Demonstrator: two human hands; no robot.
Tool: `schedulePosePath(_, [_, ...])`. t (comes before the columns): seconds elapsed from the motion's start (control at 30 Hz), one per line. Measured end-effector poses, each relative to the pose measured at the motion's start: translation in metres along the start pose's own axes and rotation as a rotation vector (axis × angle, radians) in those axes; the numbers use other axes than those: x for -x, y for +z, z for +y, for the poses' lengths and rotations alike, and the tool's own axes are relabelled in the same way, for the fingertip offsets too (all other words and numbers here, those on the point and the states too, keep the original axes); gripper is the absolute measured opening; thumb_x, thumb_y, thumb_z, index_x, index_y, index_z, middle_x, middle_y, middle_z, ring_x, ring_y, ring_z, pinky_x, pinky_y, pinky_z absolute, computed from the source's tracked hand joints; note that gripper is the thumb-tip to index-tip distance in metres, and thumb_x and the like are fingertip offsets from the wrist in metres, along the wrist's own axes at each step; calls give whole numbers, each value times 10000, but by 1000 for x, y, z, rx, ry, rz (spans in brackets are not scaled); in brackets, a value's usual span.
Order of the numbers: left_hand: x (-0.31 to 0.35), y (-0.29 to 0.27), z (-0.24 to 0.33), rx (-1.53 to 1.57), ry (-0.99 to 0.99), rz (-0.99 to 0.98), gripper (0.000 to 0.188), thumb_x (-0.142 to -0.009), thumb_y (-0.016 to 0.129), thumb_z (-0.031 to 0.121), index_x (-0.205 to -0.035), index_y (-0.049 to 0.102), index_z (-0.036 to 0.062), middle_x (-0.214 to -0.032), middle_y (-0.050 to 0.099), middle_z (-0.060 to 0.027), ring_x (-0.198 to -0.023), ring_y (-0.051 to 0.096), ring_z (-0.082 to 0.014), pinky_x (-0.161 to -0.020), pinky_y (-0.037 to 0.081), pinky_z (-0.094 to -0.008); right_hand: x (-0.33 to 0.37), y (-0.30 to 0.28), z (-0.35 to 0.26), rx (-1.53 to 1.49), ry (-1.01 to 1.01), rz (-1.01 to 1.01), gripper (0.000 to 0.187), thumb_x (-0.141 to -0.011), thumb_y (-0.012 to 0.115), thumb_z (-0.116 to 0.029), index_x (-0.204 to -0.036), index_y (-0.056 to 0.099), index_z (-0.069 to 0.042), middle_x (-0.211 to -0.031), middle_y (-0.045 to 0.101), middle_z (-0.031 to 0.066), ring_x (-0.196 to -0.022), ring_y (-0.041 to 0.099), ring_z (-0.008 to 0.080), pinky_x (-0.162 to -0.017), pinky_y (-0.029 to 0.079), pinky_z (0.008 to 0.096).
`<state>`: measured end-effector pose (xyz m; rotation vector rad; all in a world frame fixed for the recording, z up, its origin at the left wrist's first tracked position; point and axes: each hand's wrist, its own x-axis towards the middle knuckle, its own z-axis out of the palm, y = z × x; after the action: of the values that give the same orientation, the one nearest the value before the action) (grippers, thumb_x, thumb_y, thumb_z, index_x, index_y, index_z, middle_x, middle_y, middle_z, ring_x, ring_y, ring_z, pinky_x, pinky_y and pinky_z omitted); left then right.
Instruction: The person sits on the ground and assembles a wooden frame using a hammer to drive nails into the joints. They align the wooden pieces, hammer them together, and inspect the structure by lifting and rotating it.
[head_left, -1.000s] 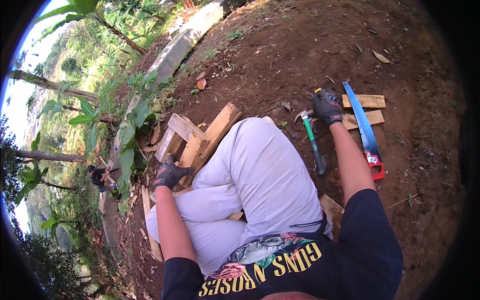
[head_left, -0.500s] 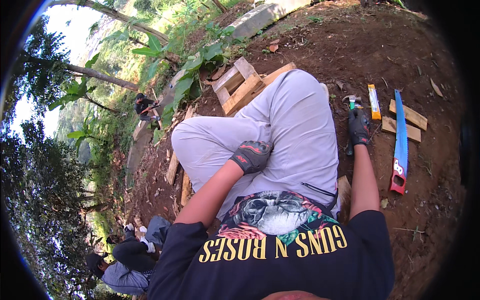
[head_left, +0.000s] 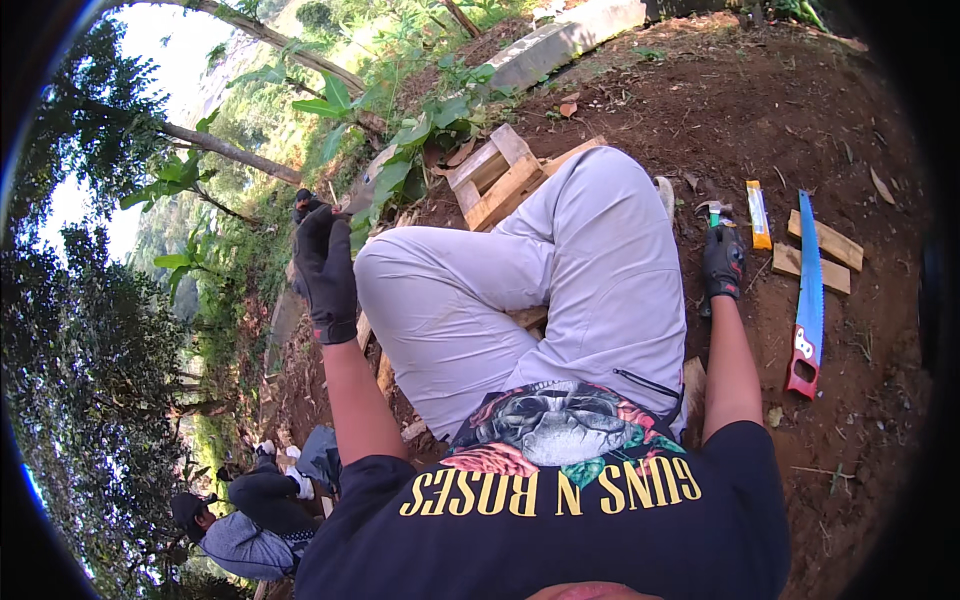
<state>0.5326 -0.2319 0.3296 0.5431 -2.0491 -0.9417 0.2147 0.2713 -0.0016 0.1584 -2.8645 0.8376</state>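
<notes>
My left hand (head_left: 328, 268), in a dark glove, is raised beyond my left knee with its fingers stretched out and nothing seen in it. My right hand (head_left: 722, 262), gloved too, is closed around the handle of a hammer (head_left: 715, 211) low over the dirt beside my right leg. The hammer's metal head and a bit of green handle show past the fingers. To the right of that hand lie a yellow-and-white packet (head_left: 759, 215), two short wood pieces (head_left: 832, 240), and a handsaw (head_left: 808, 290) with a blue blade and red handle.
A wooden frame of nailed boards (head_left: 505, 180) sits ahead, partly behind my legs. A person (head_left: 245, 540) sits at the lower left. Leafy plants (head_left: 410, 140) grow on the left, and a concrete block (head_left: 565, 45) lies at the top. Brown soil (head_left: 740, 110) surrounds the tools.
My left hand has left my lap, moved left and up past the knee, and opened. My right hand stays on the hammer. The whole view has shifted slightly.
</notes>
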Motion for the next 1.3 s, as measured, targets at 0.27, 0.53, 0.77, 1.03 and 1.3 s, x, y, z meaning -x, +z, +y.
schedulePosePath(0.27, [47,-45,-269,-505,-570,-222,394,-997,774,216,-1302,658,-6,-1208,752,-104,-1038,712,-230,-937,575,-380,1,7,-17,41,-19,-14,283,-1027,653,-281,-1074,745,-18,-1118,729,231,-1097,680,431,-960,527,536])
schedulePosePath(0.53, [68,-44,-290,-638,-769,-305,535,-940,799,290,-1348,622,-7,-1255,730,-131,-1098,694,-260,-969,565,-394,1,0,-14,87,-5,-40,271,-1028,642,-267,-1087,737,-20,-1141,715,231,-1106,670,434,-964,518,541])
schedulePosePath(0.77, [69,-57,-292,-634,-819,-292,658,-890,821,355,-1389,591,-8,-1296,712,-155,-1150,678,-287,-997,557,-407,-3,1,-17,126,21,-52,275,-1023,648,-285,-1105,748,-43,-1138,723,236,-1105,685,435,-946,533,545])
schedulePosePath(1.03, [84,-67,-280,-580,-857,-243,798,-833,846,429,-1435,556,-9,-1343,690,-182,-1210,660,-317,-1029,548,-421,2,-5,-20,152,18,-20,266,-1022,645,-286,-1107,748,-57,-1123,729,228,-1095,687,434,-947,538,541])
schedulePosePath(1.3, [126,-99,-243,-529,-913,-120,939,-776,871,504,-1481,521,-10,-1391,669,-210,-1269,642,-347,-1061,539,-435,-9,13,-13,78,-23,-53,257,-1033,644,-266,-1090,732,-32,-1069,721,212,-1050,687,428,-918,530,535])
